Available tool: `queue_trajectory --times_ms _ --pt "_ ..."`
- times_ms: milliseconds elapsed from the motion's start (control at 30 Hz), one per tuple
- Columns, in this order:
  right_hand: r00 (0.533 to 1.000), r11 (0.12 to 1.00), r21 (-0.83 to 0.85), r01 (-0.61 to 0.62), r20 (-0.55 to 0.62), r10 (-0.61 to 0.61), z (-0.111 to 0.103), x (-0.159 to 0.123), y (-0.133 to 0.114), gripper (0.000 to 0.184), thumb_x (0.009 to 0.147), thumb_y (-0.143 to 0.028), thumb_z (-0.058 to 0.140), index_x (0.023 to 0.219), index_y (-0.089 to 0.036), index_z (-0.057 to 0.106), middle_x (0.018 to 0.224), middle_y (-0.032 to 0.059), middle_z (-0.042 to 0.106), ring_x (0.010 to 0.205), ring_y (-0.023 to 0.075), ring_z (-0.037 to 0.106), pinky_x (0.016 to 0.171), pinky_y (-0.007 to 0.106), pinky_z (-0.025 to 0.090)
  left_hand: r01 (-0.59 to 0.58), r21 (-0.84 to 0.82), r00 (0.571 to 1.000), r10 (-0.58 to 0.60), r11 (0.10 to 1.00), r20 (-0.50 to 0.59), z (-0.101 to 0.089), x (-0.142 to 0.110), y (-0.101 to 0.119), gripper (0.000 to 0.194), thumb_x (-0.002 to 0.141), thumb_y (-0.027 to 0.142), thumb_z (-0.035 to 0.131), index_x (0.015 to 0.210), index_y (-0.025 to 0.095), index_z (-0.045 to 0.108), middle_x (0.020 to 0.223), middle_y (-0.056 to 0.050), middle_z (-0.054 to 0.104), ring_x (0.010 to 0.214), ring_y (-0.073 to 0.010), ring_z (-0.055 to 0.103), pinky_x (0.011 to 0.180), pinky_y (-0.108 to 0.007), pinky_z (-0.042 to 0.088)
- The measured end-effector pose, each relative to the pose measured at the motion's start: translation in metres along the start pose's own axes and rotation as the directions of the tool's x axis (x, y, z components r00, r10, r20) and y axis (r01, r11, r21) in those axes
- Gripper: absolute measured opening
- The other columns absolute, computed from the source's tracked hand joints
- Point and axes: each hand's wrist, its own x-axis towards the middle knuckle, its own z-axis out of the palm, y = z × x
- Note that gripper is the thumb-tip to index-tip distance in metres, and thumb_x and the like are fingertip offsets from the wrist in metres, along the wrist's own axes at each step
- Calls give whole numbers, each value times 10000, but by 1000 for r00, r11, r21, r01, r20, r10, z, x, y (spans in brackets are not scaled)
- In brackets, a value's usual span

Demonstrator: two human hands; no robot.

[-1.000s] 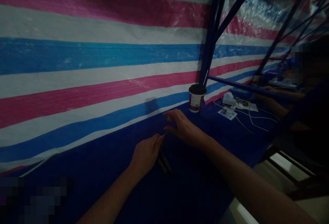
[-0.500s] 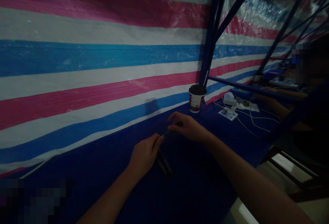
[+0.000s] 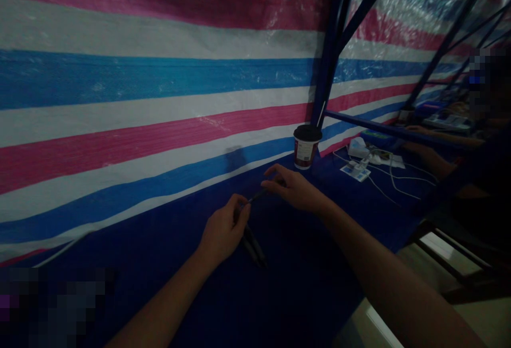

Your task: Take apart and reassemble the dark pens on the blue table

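My left hand (image 3: 222, 228) is closed around a thin black pen (image 3: 258, 195) near the middle of the dark blue covered table (image 3: 287, 289). The pen points up and right into the fingers of my right hand (image 3: 293, 188), which pinch its far end. Below my left hand, a dark pen-like object (image 3: 253, 247) reaches down across the table. It is too dim to tell whether it lies on the surface or sits in my grip.
A dark-lidded paper cup (image 3: 306, 147) stands near a blue metal post (image 3: 329, 55). White cables and a white device (image 3: 359, 148) lie to its right. A striped tarp wall (image 3: 120, 114) runs along the table. A co-worker's forearm (image 3: 429, 157) shows at right.
My right hand has come closer to my left, and its fingers have closed in on the far end of the pen. The view has tilted slightly, shifting the scene upward.
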Motion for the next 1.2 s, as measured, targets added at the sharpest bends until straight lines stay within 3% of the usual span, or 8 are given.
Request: queue_trajectory --times_ms 67,167,267,333,400,600,833,1200 --pt "1000 999 20 24 -5 -24 -1 1 2 224 913 -244 662 1104 -175 569 874 31 720 796 168 679 761 322 497 -12 -7 1000 12 1000 -4 0 0 -1 285 999 473 422 1023 230 567 615 52 560 537 -169 563 539 -284 342" --pt "996 993 71 91 -27 -89 -3 3 6 378 826 -196 749 1150 -185 553 1049 60 724 901 167 684 792 307 503 -21 -22 999 20 1000 -30 0 1 -1 295 993 476 425 1034 227 578 615 53 552 533 -164 552 531 -281 348" --pt "999 999 49 -4 -34 6 -4 4 7 307 894 -316 707 1128 -176 565 905 45 725 796 166 673 719 302 495 -31 -20 999 30 999 -37 0 2 -1 304 984 482 431 1024 221 583 601 54 545 526 -164 550 527 -281 351" --pt "1000 999 51 -11 -12 11 -3 4 7 230 901 -253 683 1087 -173 574 861 30 714 771 157 664 719 299 493 -37 -20 999 37 999 -40 0 2 0 305 983 479 431 1018 218 585 602 52 547 525 -164 553 528 -281 355" --pt "999 994 106 30 8 -31 -3 3 6 287 857 -180 709 1106 -172 567 933 38 720 817 153 669 749 295 500 -39 -32 998 37 999 -47 0 2 0 305 985 478 430 1022 218 584 606 52 548 526 -163 555 527 -279 358" --pt "998 997 71 -40 -38 43 0 5 6 214 887 -285 708 1024 -165 596 757 -3 667 688 144 618 660 287 456 -40 -54 999 39 998 -25 -1 1 0 303 994 480 439 1037 221 589 631 51 556 537 -163 559 536 -277 362" --pt "992 967 249 45 -128 -13 -7 8 8 194 797 -228 760 915 -171 617 848 8 672 796 139 628 784 307 485 -51 -99 996 44 994 -78 -1 2 0 296 989 464 460 1003 206 605 686 25 604 596 -168 582 573 -281 391" --pt "962 918 394 41 -263 70 -16 8 8 208 776 -286 764 940 -185 685 833 11 682 757 133 606 654 261 468 -86 -110 989 72 990 -125 2 2 -3 267 965 449 505 1002 210 615 698 24 620 596 -161 594 566 -275 407"
